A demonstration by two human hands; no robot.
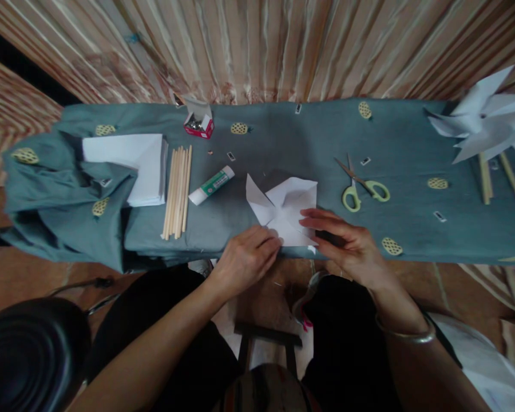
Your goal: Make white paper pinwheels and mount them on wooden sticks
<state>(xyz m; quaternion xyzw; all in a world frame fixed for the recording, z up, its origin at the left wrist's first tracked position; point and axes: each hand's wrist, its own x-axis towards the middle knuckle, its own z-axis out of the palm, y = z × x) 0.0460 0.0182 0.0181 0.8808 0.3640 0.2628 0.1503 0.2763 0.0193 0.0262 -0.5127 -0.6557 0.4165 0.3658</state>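
Observation:
A white paper pinwheel [294,209], cut and partly folded, lies at the table's front edge, with one pointed blade standing up at its left. My left hand [253,257] has its fingers closed on the paper's lower left edge. On the right side of the paper, my right hand [347,246] touches it with thumb and fingers apart. Green-handled scissors [363,186] lie spread to the right of the paper. To the left is a capped glue stick [212,185], white with a green label.
Wooden sticks [178,191] lie beside a stack of white paper [150,166] partly covered by bunched tablecloth [68,189]. A small red-and-white box [199,123] of metal pieces stands open behind. Finished pinwheels [483,117] on sticks lie far right. A black stool [30,355] stands lower left.

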